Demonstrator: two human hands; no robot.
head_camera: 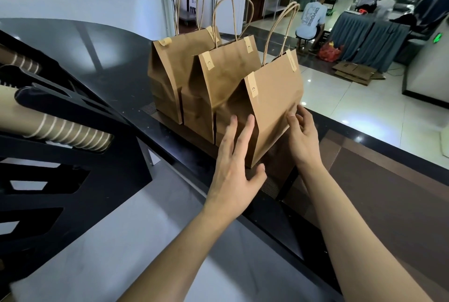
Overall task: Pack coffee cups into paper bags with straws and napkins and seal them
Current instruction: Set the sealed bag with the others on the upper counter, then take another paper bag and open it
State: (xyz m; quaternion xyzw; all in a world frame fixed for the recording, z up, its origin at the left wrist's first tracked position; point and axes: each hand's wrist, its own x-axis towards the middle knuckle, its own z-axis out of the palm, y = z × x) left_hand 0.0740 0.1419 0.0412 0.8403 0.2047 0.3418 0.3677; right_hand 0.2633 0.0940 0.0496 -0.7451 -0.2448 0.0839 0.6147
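Hands flank the nearest paper bag (274, 107), which stands upright on a brown woven mat (379, 180) on the black counter (73, 41). The left hand (233, 168) lies with straight, spread fingers flat against the bag's near side panel, thumb at its bottom corner — pressing, not gripping. The right hand (302, 136) meets the bag's front face low down with loosely bent fingers; whether they truly touch the paper is hard to tell, and it holds nothing. Two strips of tape close the bag's folded top, below its twisted handles. Two more sealed bags — the middle bag (218, 78) and the far bag (170, 68) — stand touching in a row behind it. Stacked striped cups (70, 131) lie in a black rack (73, 107) at left.
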